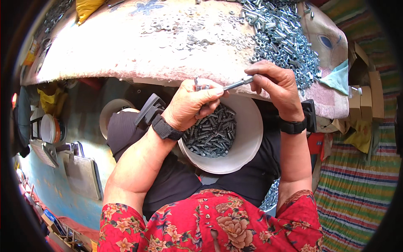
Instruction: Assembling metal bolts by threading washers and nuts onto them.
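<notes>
My left hand (191,105) and my right hand (275,82) meet over a white bucket (252,138) that sits in my lap, filled with dark grey bolts (212,132). Both hands pinch one silver bolt (237,83) between them; the left holds its left end, the right fingertips grip its right end. Black bands circle both wrists. Just beyond my hands lies a table edge with a heap of shiny bolts and nuts (279,35) and scattered washers (189,31).
A pale worn table (105,46) curves across the top. A yellow cloth (86,8) lies at its far left. White tubs (50,128) and a metal trowel (82,172) rest on the blue floor at left. Cardboard boxes (365,92) and a striped mat (361,185) lie right.
</notes>
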Demonstrator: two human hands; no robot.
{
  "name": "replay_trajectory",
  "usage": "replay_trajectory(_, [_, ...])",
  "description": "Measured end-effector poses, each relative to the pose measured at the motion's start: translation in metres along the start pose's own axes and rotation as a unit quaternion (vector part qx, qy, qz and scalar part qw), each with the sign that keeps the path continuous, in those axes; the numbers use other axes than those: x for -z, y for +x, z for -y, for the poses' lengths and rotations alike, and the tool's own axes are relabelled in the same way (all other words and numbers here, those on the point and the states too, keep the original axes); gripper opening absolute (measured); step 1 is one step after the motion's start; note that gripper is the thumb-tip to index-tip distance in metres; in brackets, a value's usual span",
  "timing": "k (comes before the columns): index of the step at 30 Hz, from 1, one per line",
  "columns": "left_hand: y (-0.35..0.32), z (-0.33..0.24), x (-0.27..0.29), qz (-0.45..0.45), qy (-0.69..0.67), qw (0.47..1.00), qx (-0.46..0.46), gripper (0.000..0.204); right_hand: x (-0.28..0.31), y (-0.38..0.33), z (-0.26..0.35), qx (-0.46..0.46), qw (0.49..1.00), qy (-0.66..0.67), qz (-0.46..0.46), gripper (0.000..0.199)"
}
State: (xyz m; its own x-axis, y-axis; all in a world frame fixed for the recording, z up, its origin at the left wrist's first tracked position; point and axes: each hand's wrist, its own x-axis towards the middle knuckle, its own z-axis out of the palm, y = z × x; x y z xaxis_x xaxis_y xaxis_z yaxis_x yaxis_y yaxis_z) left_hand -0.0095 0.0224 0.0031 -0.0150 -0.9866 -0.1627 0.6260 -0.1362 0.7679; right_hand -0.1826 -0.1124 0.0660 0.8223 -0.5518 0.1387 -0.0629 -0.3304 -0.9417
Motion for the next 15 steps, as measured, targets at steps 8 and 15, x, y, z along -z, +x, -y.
replay_trajectory(8, [-0.014,-0.003,0.009,-0.019,0.099,0.992,-0.07,0.022,-0.032,0.011,0.019,-0.131,0.99,0.044,-0.003,0.013])
replay_trajectory(15, [-0.022,-0.006,0.024,-0.037,0.335,0.915,-0.222,0.022,-0.073,0.024,0.007,-0.101,0.994,-0.007,0.034,0.016])
